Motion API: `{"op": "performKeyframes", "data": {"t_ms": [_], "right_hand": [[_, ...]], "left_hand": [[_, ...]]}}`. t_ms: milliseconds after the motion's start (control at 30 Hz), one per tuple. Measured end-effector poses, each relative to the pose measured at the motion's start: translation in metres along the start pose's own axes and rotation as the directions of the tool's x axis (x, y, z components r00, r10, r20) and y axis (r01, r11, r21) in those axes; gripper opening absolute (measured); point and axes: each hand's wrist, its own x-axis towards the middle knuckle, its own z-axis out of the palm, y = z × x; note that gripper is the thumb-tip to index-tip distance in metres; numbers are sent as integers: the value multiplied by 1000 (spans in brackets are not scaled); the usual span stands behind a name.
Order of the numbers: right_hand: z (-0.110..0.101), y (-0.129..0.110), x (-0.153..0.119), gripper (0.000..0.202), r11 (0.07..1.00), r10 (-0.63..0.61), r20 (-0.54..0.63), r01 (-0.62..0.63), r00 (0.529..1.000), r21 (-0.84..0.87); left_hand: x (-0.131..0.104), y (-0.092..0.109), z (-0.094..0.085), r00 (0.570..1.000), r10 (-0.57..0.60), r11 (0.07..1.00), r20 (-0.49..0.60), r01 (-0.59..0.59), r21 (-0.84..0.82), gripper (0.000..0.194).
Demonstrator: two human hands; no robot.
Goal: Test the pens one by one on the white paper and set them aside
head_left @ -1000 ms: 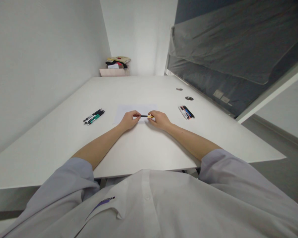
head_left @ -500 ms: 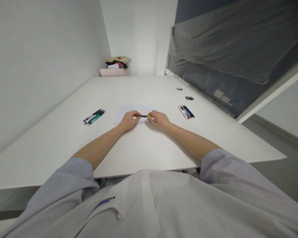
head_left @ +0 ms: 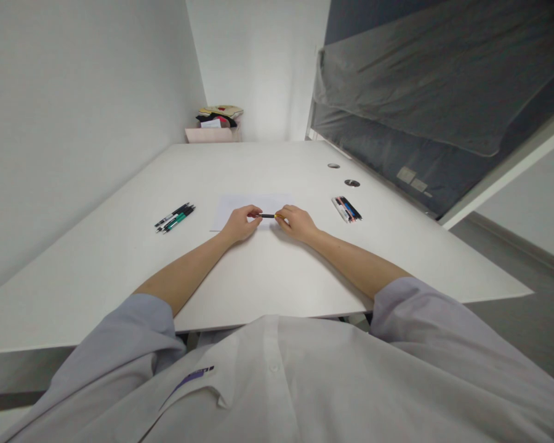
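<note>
Between my hands a thin pen [head_left: 268, 216] lies level, dark in the middle with a yellow part toward the right. My left hand [head_left: 240, 223] pinches its left end between thumb and fingers. At the other end, the thumb and fingers of my right hand [head_left: 297, 223] are closed on the yellow part and hide most of it. Both hands are over a sheet of white paper [head_left: 228, 206], which they partly cover.
Several black and green pens [head_left: 175, 218] lie together on the left of the white table [head_left: 258, 280]. On the right is another group of pens [head_left: 347, 209], white, red, blue and black. Two round metal discs [head_left: 352, 183] sit beyond them. A pink box [head_left: 213, 134] stands at the far edge.
Less of the pen's yellow part shows beside my right hand now, as its fingers have shifted slightly. My left hand stays at the pen's left end.
</note>
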Motion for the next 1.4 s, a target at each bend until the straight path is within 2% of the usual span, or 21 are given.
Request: {"op": "performKeyframes", "data": {"t_ms": [267, 467, 667, 900, 1200, 1400], "right_hand": [[3, 3, 1, 28, 1000, -30, -34, 30, 999, -2], [4, 4, 0, 26, 1000, -25, -46, 26, 999, 18], [6, 6, 2, 27, 999, 49, -33, -49, 998, 20], [1, 4, 1, 24, 1000, -23, -44, 23, 999, 1], [0, 0, 0, 29, 998, 68, 5, -68, 998, 5], [4, 5, 1, 18, 1000, -2, -2, 2, 1000, -3]], "left_hand": [[3, -3, 0, 992, -72, 997, 103, 69, 35, 45], [1, -3, -2, 994, -31, 998, 108, 25, 57, 41], [1, -5, -2, 995, -27, 998, 91, 21, 63, 34], [2, -7, 0, 999, -11, 997, 51, 7, 72, 24], [1, -6, 0, 999, 10, 997, 44, -13, 80, 20], [0, -5, 1, 999, -11, 998, 34, 8, 64, 22]]}}
